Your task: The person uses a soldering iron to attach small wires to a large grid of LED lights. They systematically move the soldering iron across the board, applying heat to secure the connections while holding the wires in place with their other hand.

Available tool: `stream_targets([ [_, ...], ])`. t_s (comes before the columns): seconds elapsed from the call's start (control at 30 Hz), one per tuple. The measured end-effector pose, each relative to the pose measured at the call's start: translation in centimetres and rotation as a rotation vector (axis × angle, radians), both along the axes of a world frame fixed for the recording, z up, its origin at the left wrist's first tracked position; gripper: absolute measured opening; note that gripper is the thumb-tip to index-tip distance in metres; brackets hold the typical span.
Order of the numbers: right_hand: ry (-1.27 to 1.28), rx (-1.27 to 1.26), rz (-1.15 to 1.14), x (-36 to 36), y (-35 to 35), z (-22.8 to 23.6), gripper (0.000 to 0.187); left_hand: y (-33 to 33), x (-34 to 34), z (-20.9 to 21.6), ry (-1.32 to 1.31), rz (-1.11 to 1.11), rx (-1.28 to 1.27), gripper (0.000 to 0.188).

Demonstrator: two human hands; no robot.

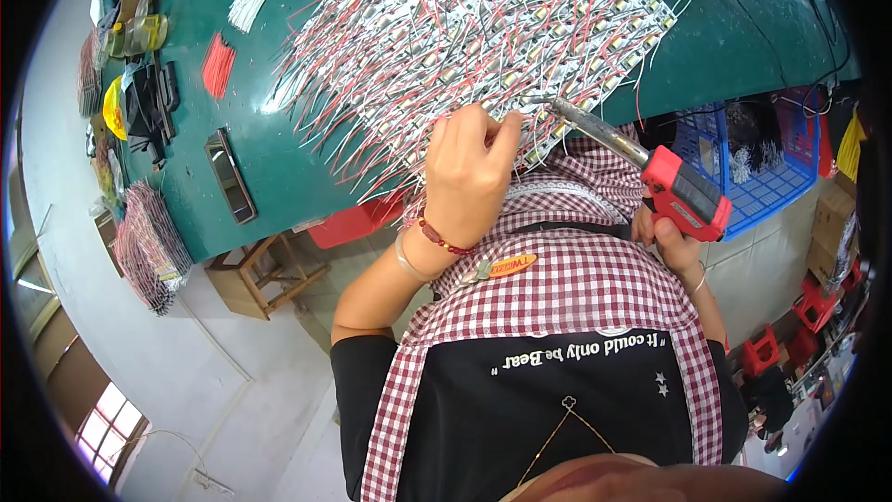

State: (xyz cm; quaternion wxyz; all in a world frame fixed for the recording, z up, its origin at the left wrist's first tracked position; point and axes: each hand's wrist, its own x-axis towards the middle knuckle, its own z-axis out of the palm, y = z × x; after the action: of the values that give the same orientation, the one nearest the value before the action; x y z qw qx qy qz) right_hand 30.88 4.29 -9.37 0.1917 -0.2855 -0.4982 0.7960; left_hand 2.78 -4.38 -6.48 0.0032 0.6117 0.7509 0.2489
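Note:
A large panel of small white circuit boards [641,14], bristling with red, white and black wires, lies over the near edge of the green table. My left hand [469,153] rests at its near side, fingers pinched close together. What they hold is too small to make out among the wires. In my right hand [671,240] is a red and black soldering gun [688,197], gripped by its handle. Its metal barrel points left over the panel, with the thin tip close to the boards just right of my left fingers.
Bundles of white wires [251,0] and red wires [218,65] lie on the green table [200,209], left of the panel. A dark phone [229,175] is nearer the edge. A blue plastic basket [767,195] with dark wires stands at right. Below the table is a wooden stool [265,274].

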Motion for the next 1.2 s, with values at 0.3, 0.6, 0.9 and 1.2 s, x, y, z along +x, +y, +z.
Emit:
stream_targets([
  [0.3,0.038,0.019,-0.028,-0.4,0.2,-0.6,0.041,0.8,0.0,0.7,0.018,-0.087,-0.14,0.02],
  [0.6,0.033,0.005,-0.033,-0.6,0.0,0.0,0.048,-0.3,0.7,0.8,0.007,0.009,-0.162,0.027],
  [0.9,0.059,0.013,-0.024,-0.8,0.2,0.0,0.047,-0.6,-0.1,1.4,0.122,0.021,-0.174,0.035],
  [1.2,0.099,0.034,-0.018,-1.0,0.5,-0.3,0.049,-0.2,0.5,1.9,0.151,-0.048,-0.318,0.031],
])
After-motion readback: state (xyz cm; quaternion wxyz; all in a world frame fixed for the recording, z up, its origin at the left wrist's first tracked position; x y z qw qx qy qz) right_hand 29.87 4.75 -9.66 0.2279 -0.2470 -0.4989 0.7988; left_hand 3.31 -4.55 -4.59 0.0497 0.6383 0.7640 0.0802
